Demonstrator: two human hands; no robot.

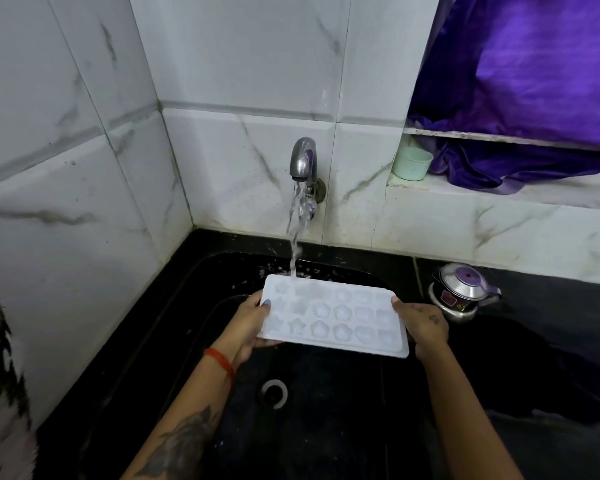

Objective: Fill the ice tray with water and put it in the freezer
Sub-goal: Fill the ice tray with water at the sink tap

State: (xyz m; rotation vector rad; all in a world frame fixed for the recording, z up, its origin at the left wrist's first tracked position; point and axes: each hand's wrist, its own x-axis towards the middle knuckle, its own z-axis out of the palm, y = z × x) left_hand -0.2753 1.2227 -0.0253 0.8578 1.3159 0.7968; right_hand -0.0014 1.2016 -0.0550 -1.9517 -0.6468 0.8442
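A white ice tray (333, 315) with star, flower and heart shaped cells is held level over the black sink (326, 410). My left hand (252, 322) grips its left short edge, thumb on top. My right hand (425, 325) grips the right short edge. A metal tap (302, 161) on the tiled wall runs, and the stream of water (297, 233) lands on the tray's far left cells. Several cells look wet or filled, though how full is hard to tell.
A small steel kettle with a purple lid (463, 292) stands on the black counter right of the sink. A pale green cup (412, 163) and purple cloth (520, 98) sit on the ledge above. The drain (274, 393) lies below the tray.
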